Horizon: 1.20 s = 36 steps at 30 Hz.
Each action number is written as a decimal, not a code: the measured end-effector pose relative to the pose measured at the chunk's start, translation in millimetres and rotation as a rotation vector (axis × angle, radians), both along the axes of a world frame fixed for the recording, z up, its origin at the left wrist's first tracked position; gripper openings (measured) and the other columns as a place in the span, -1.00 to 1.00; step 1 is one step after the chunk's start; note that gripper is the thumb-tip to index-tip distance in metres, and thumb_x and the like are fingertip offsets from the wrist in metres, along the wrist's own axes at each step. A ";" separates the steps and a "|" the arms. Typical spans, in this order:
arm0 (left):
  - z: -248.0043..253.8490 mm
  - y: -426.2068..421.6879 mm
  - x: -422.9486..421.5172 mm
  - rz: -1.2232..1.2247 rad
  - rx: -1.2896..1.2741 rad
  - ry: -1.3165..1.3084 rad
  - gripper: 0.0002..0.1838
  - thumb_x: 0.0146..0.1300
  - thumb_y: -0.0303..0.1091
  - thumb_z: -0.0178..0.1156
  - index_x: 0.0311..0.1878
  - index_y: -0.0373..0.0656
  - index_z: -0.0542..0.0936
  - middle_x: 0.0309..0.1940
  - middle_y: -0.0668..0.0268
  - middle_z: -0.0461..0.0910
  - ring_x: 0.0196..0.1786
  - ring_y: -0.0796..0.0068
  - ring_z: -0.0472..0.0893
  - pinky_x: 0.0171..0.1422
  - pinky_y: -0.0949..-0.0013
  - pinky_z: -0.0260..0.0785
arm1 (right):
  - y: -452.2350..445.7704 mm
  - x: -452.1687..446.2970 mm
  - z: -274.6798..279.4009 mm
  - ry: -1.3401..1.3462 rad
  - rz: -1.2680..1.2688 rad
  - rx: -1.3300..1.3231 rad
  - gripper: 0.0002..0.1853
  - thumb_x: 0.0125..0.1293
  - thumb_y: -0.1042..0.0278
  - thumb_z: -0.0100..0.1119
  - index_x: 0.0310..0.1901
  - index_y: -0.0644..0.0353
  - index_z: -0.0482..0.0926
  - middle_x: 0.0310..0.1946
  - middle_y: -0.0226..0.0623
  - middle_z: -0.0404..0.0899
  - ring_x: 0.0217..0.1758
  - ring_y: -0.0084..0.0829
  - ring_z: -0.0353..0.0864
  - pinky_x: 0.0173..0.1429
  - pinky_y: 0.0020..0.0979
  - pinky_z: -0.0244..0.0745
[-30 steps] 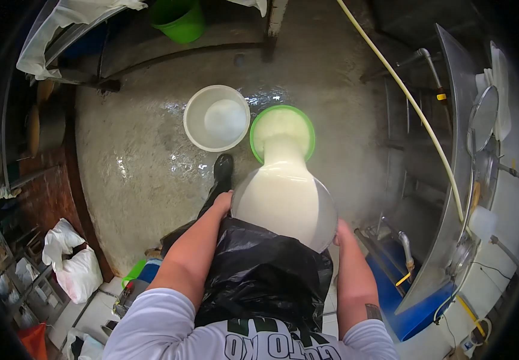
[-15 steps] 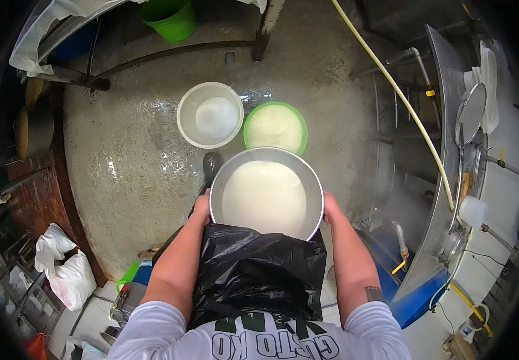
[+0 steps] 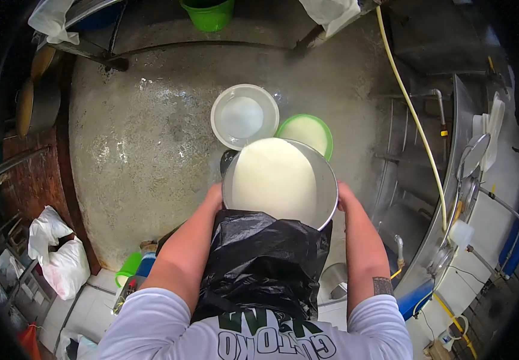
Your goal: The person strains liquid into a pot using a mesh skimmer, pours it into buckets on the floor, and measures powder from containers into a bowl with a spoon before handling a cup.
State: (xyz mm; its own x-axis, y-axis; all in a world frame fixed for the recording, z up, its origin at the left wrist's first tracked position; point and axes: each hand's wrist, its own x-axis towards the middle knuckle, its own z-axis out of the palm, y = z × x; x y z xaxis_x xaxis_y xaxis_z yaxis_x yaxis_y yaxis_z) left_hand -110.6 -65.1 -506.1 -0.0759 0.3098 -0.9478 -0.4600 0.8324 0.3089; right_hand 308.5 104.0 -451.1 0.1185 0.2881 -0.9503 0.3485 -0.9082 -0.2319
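My left hand (image 3: 214,197) grips the left side of a large round metal pot (image 3: 328,198), and my right hand (image 3: 346,195) holds its right side. Creamy white liquid (image 3: 274,180) fills much of the pot and reaches up to its far rim. Just past the pot, on the wet floor, is a green-rimmed basin (image 3: 329,139) with similar pale liquid, partly hidden by the pot. Beside it to the left stands a white basin (image 3: 216,114) with something whitish inside. A black plastic apron (image 3: 253,258) covers my front below the pot.
A green bucket (image 3: 211,16) stands at the far end. A pale hose (image 3: 412,111) hangs on the right, near metal counters and pipes. White bags (image 3: 67,264) lie at the lower left beside a green container (image 3: 128,267). A dark boot (image 3: 228,161) shows by the white basin.
The stream from the pot into the green-rimmed basin has stopped. The pot was levelled, then its liquid shifted toward the far rim. The view has turned, and the pot now sits nearer the white basin.
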 end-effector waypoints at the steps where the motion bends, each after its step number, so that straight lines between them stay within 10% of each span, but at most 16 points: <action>1: -8.7 1.7 -5.5 0.006 0.003 -0.001 -0.42 0.47 0.00 0.15 0.14 -0.46 0.67 -0.03 -0.04 0.74 -0.07 0.09 0.73 0.02 0.07 0.55 | 8.8 -2.8 -2.7 -0.001 0.006 0.003 -0.62 0.47 0.13 0.15 0.16 0.17 0.63 -0.16 -0.20 0.75 -0.24 -0.28 0.74 -0.18 -0.13 0.69; 9: 9.0 21.3 -32.9 -0.147 -0.038 -0.073 -0.46 0.40 -0.02 0.23 0.21 -0.29 0.64 -0.08 0.03 0.74 -0.10 0.13 0.74 -0.03 0.03 0.60 | 37.9 -40.0 13.4 -0.131 0.161 -0.121 -0.66 0.26 -0.11 0.32 -0.24 -0.01 0.74 -0.44 -0.34 0.70 -0.51 -0.38 0.63 -0.46 -0.25 0.50; 15: -83.2 -12.2 -30.9 0.029 0.043 -0.206 -0.47 0.37 -0.02 0.28 0.15 -0.31 0.67 -0.03 0.01 0.74 -0.05 0.13 0.73 0.00 -0.02 0.59 | 38.0 -32.3 -12.4 -0.130 0.167 -0.107 -0.68 0.25 -0.11 0.34 -0.25 -0.02 0.73 -0.48 -0.37 0.68 -0.54 -0.41 0.61 -0.49 -0.24 0.48; 36: -34.6 8.3 -34.8 0.070 -0.079 -0.164 -0.54 0.31 -0.15 0.32 0.06 -0.39 0.72 -0.13 -0.02 0.77 -0.18 0.10 0.77 -0.04 0.10 0.62 | 70.8 -73.0 23.5 -0.250 0.291 -0.175 -0.73 0.26 -0.02 0.32 -0.35 -0.01 0.69 -0.47 -0.34 0.67 -0.54 -0.40 0.55 -0.48 -0.15 0.42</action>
